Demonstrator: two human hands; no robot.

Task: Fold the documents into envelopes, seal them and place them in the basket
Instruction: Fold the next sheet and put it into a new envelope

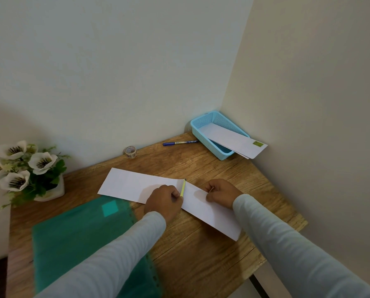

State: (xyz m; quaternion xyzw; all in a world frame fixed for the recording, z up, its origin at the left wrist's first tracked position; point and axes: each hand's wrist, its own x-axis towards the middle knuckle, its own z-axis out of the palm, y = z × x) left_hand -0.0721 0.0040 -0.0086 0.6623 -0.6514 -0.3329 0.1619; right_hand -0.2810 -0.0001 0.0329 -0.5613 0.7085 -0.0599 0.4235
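A long white envelope (132,184) lies flat across the counter (201,250) in front of me. The fingers of my left hand (163,201) pinch a thin yellow strip (183,187) standing up from the envelope near its middle. My right hand (221,193) rests on the envelope just beside it, fingers curled; I cannot tell whether they grip anything. The blue basket (203,123) sits in the far corner with finished envelopes (233,140) sticking out over its rim. A pen (179,143) lies near the basket, and a green folder (83,237) lies to my left.
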